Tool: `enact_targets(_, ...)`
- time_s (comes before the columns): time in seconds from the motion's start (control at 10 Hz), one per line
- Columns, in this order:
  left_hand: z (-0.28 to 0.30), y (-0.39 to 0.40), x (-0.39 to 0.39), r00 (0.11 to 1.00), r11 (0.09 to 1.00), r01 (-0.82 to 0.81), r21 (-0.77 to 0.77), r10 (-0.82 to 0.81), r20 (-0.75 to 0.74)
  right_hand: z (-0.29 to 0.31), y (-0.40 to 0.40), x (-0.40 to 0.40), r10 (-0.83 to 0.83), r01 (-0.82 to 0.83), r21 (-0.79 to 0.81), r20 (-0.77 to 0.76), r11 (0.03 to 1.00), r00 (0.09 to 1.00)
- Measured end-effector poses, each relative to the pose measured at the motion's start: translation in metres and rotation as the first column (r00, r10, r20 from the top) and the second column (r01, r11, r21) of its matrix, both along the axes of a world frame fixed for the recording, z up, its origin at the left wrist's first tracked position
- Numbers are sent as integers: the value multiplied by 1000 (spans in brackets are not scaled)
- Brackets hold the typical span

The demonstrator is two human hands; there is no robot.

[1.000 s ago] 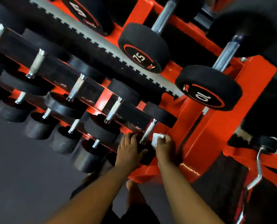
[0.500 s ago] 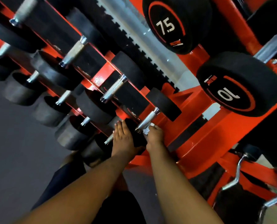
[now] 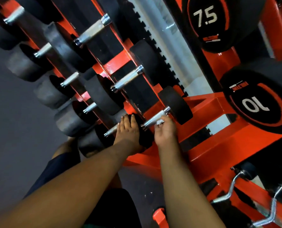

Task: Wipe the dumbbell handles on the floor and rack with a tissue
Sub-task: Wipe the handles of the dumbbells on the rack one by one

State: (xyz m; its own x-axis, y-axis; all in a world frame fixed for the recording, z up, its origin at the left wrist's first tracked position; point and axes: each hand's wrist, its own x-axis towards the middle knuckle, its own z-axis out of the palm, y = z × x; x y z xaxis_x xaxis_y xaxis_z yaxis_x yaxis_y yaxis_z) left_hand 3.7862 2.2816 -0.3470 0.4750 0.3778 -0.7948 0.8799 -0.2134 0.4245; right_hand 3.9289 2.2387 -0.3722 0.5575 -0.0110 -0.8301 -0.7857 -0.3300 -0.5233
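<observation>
- Left hand [image 3: 128, 130] lies flat, fingers straight, on dumbbell head [image 3: 143, 134], steadying it.
- Right hand [image 3: 165, 130] curls around handle [image 3: 155, 120], apparently pinching the tissue [image 3: 160, 122] to wipe.

- The right hand [image 3: 165, 134] now sits under the dumbbell handle [image 3: 155, 119] at the rack's [image 3: 219, 145] right end, having slid from the near head.
- The tissue [image 3: 160, 122], plainly visible a second ago, shows only as a sliver between fingers and handle.
</observation>
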Motion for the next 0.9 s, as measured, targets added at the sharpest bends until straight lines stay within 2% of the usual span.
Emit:
enact_targets(0.1,1,-1,-1,1000,1000,11,12,-11,7,32,21,4,17,-17,8,10,1000,1000)
enact_targets(0.3,1,1,0,1000,1000,11,5,-11,0,25,17,5,-70,71,57,-27,996,997)
enact_targets(0.5,2,1,0,1000,1000,11,6,-11,1,27,26,11,-23,23,3,-49,1000,999)
enact_targets(0.6,3,2,0,1000,1000,9,0,-9,-6,23,19,9,-16,17,28,-55,999,998)
enact_targets(0.7,1,0,-1,1000,1000,-5,8,5,-6,24,14,0,-30,30,18,-6,999,1000)
enact_targets(0.9,1,1,0,1000,1000,-5,6,5,-1,22,23,-4,18,-20,-36,-56,999,998)
